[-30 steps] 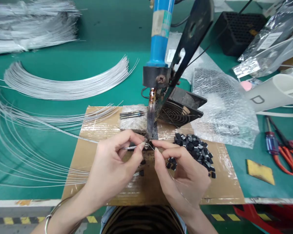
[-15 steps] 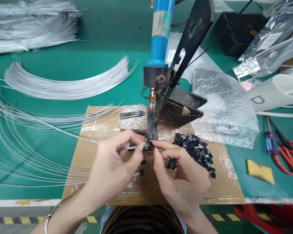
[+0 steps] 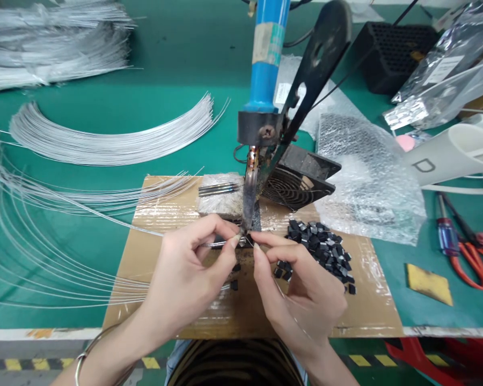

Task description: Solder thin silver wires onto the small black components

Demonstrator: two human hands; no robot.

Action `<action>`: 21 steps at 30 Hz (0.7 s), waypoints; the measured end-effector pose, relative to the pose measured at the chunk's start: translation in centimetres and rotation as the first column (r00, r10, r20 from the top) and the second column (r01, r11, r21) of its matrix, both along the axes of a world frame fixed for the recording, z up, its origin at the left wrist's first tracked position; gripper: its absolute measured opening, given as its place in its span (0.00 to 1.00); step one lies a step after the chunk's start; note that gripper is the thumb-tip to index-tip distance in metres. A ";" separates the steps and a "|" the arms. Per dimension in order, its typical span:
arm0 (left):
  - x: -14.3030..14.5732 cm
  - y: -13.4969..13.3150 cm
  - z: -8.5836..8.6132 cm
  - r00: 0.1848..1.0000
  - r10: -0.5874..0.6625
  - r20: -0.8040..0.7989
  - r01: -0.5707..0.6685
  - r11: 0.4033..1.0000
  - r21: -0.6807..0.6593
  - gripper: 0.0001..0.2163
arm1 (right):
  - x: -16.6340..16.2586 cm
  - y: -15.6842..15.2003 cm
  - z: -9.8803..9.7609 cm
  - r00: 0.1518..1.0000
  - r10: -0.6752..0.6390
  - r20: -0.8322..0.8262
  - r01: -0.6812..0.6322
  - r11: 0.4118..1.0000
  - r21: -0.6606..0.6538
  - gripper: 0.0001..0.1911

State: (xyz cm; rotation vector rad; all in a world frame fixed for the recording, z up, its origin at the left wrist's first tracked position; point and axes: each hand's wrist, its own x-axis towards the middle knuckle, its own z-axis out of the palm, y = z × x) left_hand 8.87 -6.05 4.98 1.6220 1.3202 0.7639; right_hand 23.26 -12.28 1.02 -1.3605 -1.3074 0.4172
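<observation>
A blue-handled soldering iron [image 3: 268, 80] is held upright, its tip [image 3: 249, 206] pointing down between my hands. My left hand [image 3: 193, 268] pinches a thin white wire [image 3: 143, 229] between thumb and forefinger, just left of the tip. On the other side, my right hand [image 3: 301, 284] pinches a fine strand of solder wire [image 3: 279, 288] that runs back across the palm. Its end reaches the small metal spot under the tip; fingertips partly hide the joint. Black connectors [image 3: 322, 249] lie heaped right of my right hand, and a single one [image 3: 234, 285] rests between the hands.
A cardboard sheet [image 3: 366, 300] covers the work spot. Behind the tip stand a black fan [image 3: 301, 179] and a wrapped block [image 3: 219, 201]. White wire bundles [image 3: 116, 142] spread at left. Bubble wrap [image 3: 366, 177], a yellow sponge [image 3: 430, 284] and orange-handled scissors [image 3: 473, 262] lie at right.
Both hands keep nearly the same place and grip at the iron's tip. Only a very slight shift of the whole view shows.
</observation>
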 end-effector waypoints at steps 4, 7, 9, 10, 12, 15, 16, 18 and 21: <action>0.1 0.1 0.1 1.000 -0.002 0.013 0.002 1.000 0.001 0.04 | 0.1 -0.1 0.0 1.000 0.022 -0.012 -0.023 1.000 -0.012 0.12; 0.2 0.2 0.0 1.000 0.005 -0.006 -0.005 1.000 -0.004 0.05 | 0.2 -0.1 0.0 1.000 0.023 -0.018 -0.023 1.000 -0.016 0.12; 0.2 0.3 -0.1 1.000 0.008 -0.027 -0.008 1.000 -0.011 0.04 | 0.2 -0.1 0.0 0.999 0.024 -0.021 -0.025 1.000 -0.017 0.12; 0.2 0.2 -0.1 0.999 0.008 -0.032 -0.009 1.000 -0.017 0.04 | 0.1 -0.1 -0.1 0.999 0.026 -0.021 -0.027 0.999 -0.019 0.12; 0.1 0.1 -0.1 0.999 0.008 -0.034 -0.009 1.000 -0.027 0.04 | 0.1 -0.1 -0.1 0.999 0.030 -0.027 -0.030 0.999 -0.027 0.12; -0.2 0.0 -0.2 0.999 0.004 -0.035 -0.005 0.999 -0.039 0.04 | 0.2 -0.3 -0.4 0.998 0.046 -0.052 -0.048 0.998 -0.039 0.12; -0.3 -0.1 -0.2 0.999 0.001 -0.037 -0.003 0.999 -0.039 0.04 | 0.3 -0.3 -0.5 0.997 0.049 -0.063 -0.052 0.998 -0.041 0.12; -0.5 -0.2 -0.3 0.999 -0.009 -0.046 0.007 0.999 -0.033 0.05 | 0.5 -0.4 -0.8 0.994 0.033 -0.103 -0.037 0.998 -0.042 0.11; -0.9 -0.6 -0.6 0.997 -0.022 -0.074 0.022 1.000 0.005 0.05 | 1.1 -0.7 -1.2 0.978 -0.110 -0.177 0.096 0.992 -0.088 0.07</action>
